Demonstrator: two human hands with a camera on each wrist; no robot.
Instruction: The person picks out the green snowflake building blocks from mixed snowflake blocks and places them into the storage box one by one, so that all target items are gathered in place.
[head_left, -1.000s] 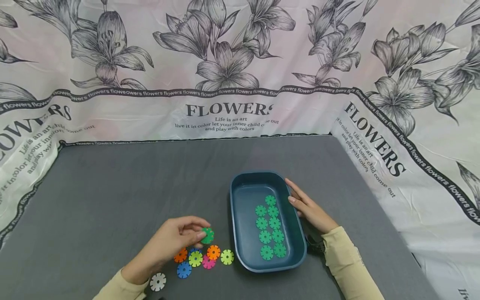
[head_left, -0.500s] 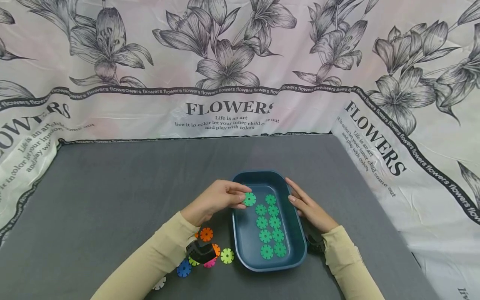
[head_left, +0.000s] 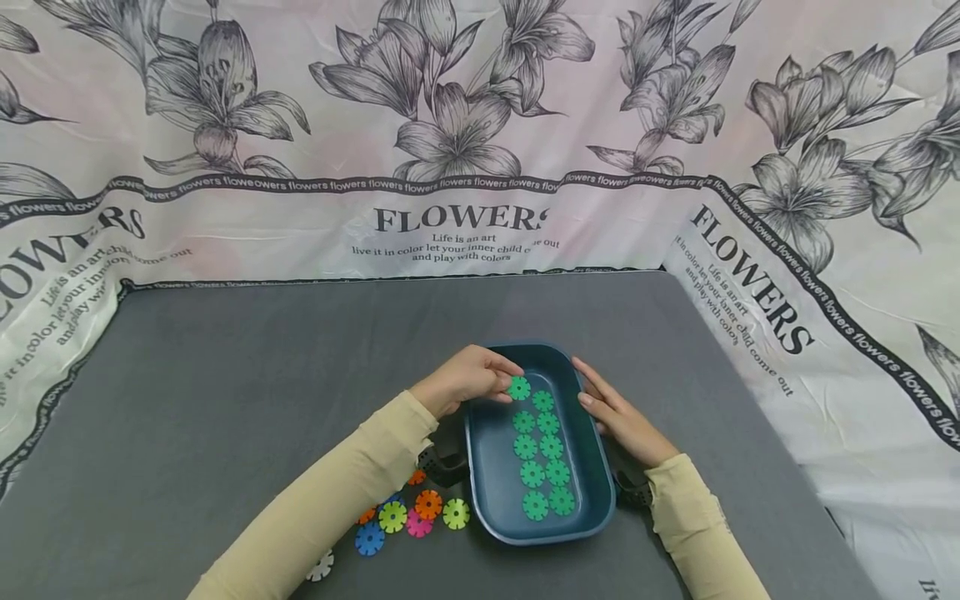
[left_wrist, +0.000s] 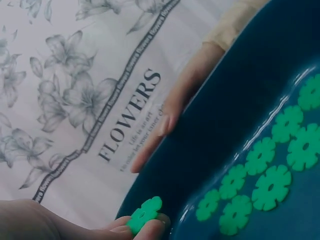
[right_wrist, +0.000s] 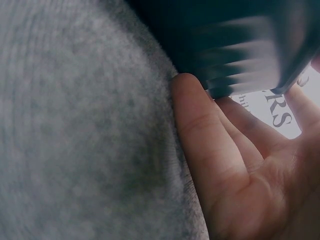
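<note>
A notched green plastic disc is pinched in my left hand, over the far left corner of a blue tray. In the left wrist view the same green disc shows between thumb and fingers. Two uneven rows of matching green discs lie flat on the tray's floor. Along the tray's right side rests my right hand, its fingers fairly straight. The right wrist view shows the fingers touching the tray's outer wall.
Left of the tray, loose discs in other colours lie on the grey cloth: yellow-green, orange, pink, blue and white. My left sleeve covers some. A floral curtain borders the table.
My left hand has carried the green disc from beside the loose pile, up and rightward, over the tray's far end. My right hand has stayed at the tray's side.
</note>
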